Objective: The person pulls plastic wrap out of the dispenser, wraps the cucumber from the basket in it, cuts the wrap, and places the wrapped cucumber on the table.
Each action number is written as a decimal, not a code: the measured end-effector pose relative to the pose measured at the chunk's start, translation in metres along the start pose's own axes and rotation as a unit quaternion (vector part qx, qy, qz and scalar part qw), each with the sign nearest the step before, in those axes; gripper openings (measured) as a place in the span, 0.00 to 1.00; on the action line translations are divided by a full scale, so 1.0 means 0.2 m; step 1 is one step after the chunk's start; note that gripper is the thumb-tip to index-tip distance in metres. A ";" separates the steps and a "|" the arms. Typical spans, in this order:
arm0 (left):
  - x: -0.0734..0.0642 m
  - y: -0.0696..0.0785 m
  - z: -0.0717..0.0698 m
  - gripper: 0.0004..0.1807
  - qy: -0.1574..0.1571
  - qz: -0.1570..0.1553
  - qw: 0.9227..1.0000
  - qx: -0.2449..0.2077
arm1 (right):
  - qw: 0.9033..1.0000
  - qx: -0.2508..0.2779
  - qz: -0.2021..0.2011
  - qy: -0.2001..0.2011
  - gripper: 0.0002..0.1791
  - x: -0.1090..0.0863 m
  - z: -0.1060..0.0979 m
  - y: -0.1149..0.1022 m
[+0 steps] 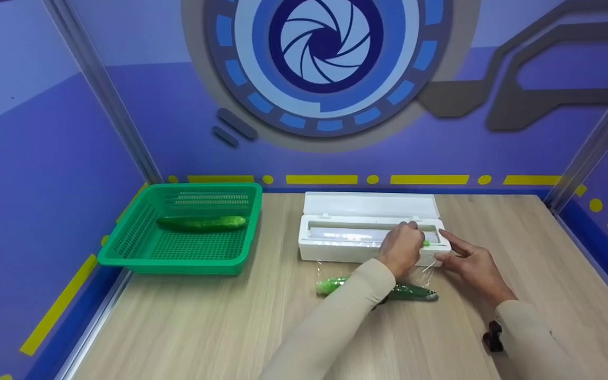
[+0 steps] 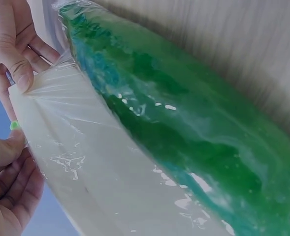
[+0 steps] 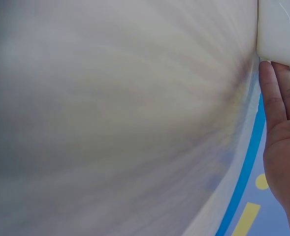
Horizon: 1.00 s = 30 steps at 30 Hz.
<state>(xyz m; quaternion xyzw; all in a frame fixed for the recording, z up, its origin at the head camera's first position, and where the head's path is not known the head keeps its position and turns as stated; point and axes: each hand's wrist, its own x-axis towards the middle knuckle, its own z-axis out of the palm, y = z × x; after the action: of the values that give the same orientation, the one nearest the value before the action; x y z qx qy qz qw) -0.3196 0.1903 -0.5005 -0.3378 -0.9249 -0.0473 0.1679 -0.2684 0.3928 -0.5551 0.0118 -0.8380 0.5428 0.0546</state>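
A white cling film dispenser stands on the table with its lid tipped back and a film roll inside. My left hand pinches a small green slide cutter near the right end of its front edge. At the right end, my right hand holds the dispenser's corner between thumb and fingers; its fingers touch the end wall. Clear film runs down the front to a cucumber lying before it, wrapped in film. My left forearm hides the cucumber's middle.
A green plastic basket stands at the left of the wooden table, with another cucumber inside. Behind the dispenser rises a blue and purple panel wall. Side panels border the table.
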 end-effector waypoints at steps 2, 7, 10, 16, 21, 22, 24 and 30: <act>0.00 0.00 0.00 0.03 0.000 0.000 1.000 0.006 | 1.000 -0.003 -0.001 0.001 0.40 0.00 0.00 0.00; -0.02 -0.02 0.00 0.03 -0.003 -0.001 1.000 0.021 | 1.000 0.003 -0.007 0.004 0.39 0.00 0.02 -0.01; -0.03 -0.03 -0.01 0.02 -0.005 0.003 1.000 0.029 | 1.000 0.011 -0.007 0.005 0.39 0.00 0.03 -0.01; -0.06 -0.06 -0.01 0.03 0.006 0.013 1.000 0.023 | 0.999 0.039 -0.008 -0.003 0.38 0.01 0.06 -0.01; -0.08 -0.12 -0.03 0.02 0.018 0.016 1.000 0.012 | 1.000 0.017 0.001 -0.001 0.39 0.01 0.03 -0.01; -0.09 -0.14 -0.03 0.03 0.020 0.015 1.000 0.007 | 1.000 0.009 0.003 0.001 0.40 0.01 0.02 -0.01; -0.11 -0.17 -0.03 0.04 0.025 0.018 1.000 -0.005 | 1.000 -0.001 0.007 0.006 0.40 0.01 0.01 -0.01; -0.16 -0.26 -0.04 0.06 0.021 0.027 0.999 -0.027 | 1.000 -0.010 0.006 -0.001 0.41 0.00 -0.01 -0.01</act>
<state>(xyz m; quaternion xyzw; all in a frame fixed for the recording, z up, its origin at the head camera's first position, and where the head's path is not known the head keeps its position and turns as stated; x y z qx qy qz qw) -0.3272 0.1294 -0.5021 -0.3660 -0.9101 -0.0746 0.1794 -0.2677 0.3941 -0.5534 0.0065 -0.8435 0.5346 0.0509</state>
